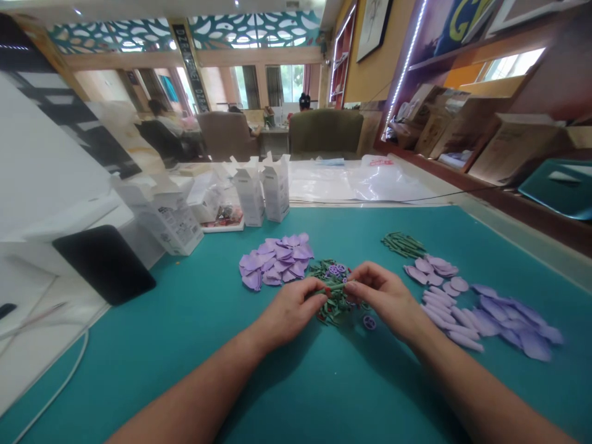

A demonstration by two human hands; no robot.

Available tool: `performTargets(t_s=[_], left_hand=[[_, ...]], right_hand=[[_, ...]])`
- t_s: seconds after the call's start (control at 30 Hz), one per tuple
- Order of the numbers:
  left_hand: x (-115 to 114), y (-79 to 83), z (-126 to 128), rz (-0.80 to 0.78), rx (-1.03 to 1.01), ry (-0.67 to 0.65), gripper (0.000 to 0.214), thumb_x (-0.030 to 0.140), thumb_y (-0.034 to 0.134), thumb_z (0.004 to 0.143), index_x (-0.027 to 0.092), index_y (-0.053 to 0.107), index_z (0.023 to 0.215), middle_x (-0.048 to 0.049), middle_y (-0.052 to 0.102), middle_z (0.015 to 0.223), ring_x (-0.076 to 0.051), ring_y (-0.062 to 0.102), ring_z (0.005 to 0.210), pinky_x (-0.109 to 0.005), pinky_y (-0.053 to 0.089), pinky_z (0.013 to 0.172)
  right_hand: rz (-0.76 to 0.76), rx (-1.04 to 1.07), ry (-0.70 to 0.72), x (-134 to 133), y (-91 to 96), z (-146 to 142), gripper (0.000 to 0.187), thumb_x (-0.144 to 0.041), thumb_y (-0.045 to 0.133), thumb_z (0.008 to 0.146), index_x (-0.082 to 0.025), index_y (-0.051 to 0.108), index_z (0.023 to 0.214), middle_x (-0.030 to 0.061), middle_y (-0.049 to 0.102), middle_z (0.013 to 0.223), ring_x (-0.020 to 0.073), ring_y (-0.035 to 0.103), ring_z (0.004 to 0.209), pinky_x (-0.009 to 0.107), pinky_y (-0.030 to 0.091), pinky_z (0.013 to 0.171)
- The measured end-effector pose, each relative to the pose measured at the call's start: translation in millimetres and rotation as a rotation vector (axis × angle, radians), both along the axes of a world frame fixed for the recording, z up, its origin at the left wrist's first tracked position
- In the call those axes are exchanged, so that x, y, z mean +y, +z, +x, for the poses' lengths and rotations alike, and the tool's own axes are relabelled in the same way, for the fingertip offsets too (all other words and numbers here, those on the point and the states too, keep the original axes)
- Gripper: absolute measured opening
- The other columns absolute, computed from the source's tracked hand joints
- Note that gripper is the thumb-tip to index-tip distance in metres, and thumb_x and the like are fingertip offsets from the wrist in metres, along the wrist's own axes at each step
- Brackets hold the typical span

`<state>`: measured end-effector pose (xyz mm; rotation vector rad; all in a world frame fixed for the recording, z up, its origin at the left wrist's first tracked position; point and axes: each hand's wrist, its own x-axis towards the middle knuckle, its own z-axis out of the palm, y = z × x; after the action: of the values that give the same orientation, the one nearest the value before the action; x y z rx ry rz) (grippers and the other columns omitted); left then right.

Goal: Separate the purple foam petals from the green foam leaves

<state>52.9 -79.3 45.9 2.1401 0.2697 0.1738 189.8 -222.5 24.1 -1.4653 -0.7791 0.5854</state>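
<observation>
Between the fingertips of both hands lies a thin green stem piece (336, 287). My left hand (292, 306) pinches its left end with thumb and forefinger. On the other side, my right hand (387, 297) pinches the right end. Under and behind the fingers spreads a heap of small green pieces (329, 313), partly covered by the hands. A few purple spoked rings lie among them, and one purple ring (369, 322) sits apart, just below my right hand. Beyond my left hand is a pile of lilac petal-shaped pieces (276, 260).
A teal mat (185, 364) covers the table. To the right lie green sticks (403, 244), pale lilac discs (432, 269), lilac rolls (451, 317) and larger purple petals (522, 320). White boxes (276, 188) and a black tablet (104, 264) stand at the left. People sit in the background.
</observation>
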Motion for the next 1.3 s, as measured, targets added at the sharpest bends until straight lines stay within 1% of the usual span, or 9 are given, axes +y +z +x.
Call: performTargets(t_s=[0.37, 0.5, 0.6, 0.73, 0.93, 1.13, 1.3], left_hand=[[-0.3, -0.4, 1.2, 0.047, 0.037, -0.014, 0.018, 0.024, 0.048, 0.088, 0.015, 0.064, 0.091, -0.0011, 0.064, 0.079, -0.015, 0.056, 0.072, -0.025, 0.042, 0.07], [-0.9, -1.3, 1.0, 0.15, 0.038, -0.01, 0.018, 0.023, 0.049, 0.089, 0.016, 0.066, 0.091, -0.0013, 0.066, 0.081, -0.015, 0.057, 0.075, -0.025, 0.041, 0.071], [-0.8, -3.4, 0.1, 0.223, 0.033, -0.01, 0.017, 0.023, 0.05, 0.091, 0.017, 0.066, 0.091, -0.0004, 0.065, 0.08, -0.015, 0.057, 0.075, -0.025, 0.04, 0.069], [-1.1, -6.1, -1.3, 0.315, 0.02, -0.011, 0.016, 0.023, 0.049, 0.094, 0.018, 0.064, 0.089, -0.0002, 0.064, 0.08, -0.014, 0.056, 0.074, -0.024, 0.038, 0.066], [-3.5, -7.5, -3.3, 0.451, 0.015, -0.019, 0.018, 0.022, 0.045, 0.096, 0.017, 0.058, 0.085, -0.001, 0.061, 0.079, -0.015, 0.055, 0.072, -0.025, 0.039, 0.064], [-6.6, -7.8, -4.6, 0.52, -0.03, -0.031, 0.017, 0.02, 0.044, 0.096, 0.018, 0.056, 0.084, -0.0011, 0.059, 0.075, -0.015, 0.054, 0.067, -0.025, 0.038, 0.062], [-8.4, -8.9, -7.4, 0.508, -0.066, -0.04, 0.017, 0.02, 0.043, 0.096, 0.017, 0.058, 0.087, -0.0013, 0.06, 0.075, -0.015, 0.056, 0.068, -0.024, 0.039, 0.062]], right_hand=[[0.006, 0.01, 0.021, -2.0, 2.3, -1.2, 0.031, -0.047, 0.074, 0.067, -0.02, 0.059, 0.073, -0.0009, 0.062, 0.06, 0.0145, 0.059, 0.057, 0.027, 0.046, 0.053], [0.01, -0.002, 0.023, -2.8, 2.6, -2.3, 0.03, -0.046, 0.073, 0.068, -0.02, 0.059, 0.074, -0.0017, 0.061, 0.058, 0.0141, 0.058, 0.056, 0.027, 0.047, 0.052], [0.024, 0.022, 0.025, -3.5, 2.0, -4.8, 0.029, -0.045, 0.073, 0.068, -0.02, 0.06, 0.076, -0.0017, 0.062, 0.058, 0.0148, 0.06, 0.056, 0.028, 0.048, 0.053], [0.033, 0.068, 0.016, -3.9, 0.7, -9.8, 0.029, -0.045, 0.073, 0.068, -0.02, 0.06, 0.078, 0.0001, 0.066, 0.062, 0.016, 0.063, 0.057, 0.028, 0.051, 0.056], [0.033, 0.09, 0.017, -3.2, -0.6, -14.6, 0.031, -0.046, 0.073, 0.069, -0.02, 0.06, 0.079, 0.0005, 0.068, 0.062, 0.0164, 0.065, 0.058, 0.029, 0.053, 0.057], [0.059, 0.114, 0.038, -1.9, -2.0, -17.7, 0.033, -0.049, 0.073, 0.07, -0.02, 0.058, 0.078, 0.001, 0.068, 0.062, 0.0163, 0.065, 0.058, 0.03, 0.054, 0.058], [0.072, 0.128, 0.08, -3.0, -2.4, -20.9, 0.033, -0.049, 0.072, 0.073, -0.02, 0.056, 0.078, 0.0005, 0.067, 0.062, 0.0154, 0.064, 0.057, 0.03, 0.054, 0.058]])
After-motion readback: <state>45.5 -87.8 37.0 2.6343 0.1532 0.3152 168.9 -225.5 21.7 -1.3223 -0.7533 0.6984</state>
